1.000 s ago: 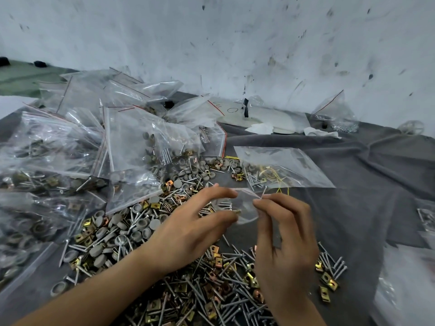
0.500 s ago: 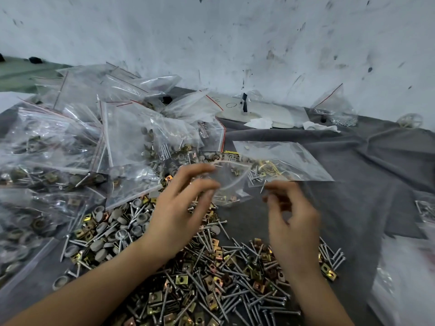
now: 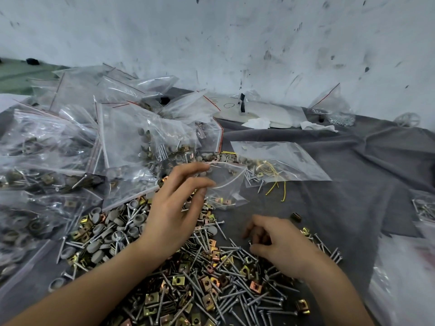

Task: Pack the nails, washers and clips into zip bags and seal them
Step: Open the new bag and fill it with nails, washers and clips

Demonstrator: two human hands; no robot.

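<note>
The right hand (image 3: 280, 250) no longer holds the small zip bag (image 3: 226, 184). It is now lower, at the near pile of nails and clips (image 3: 211, 278), with curled fingers; whether it grips something there is not clear. The left hand (image 3: 174, 208) now holds the bag alone by its rim, and the mouth of the bag stands wider open than before.

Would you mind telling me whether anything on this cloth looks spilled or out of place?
Yes, thin yellow wires poke out past the edge of the flat bag onto the grey cloth, beside scattered nails.
</note>
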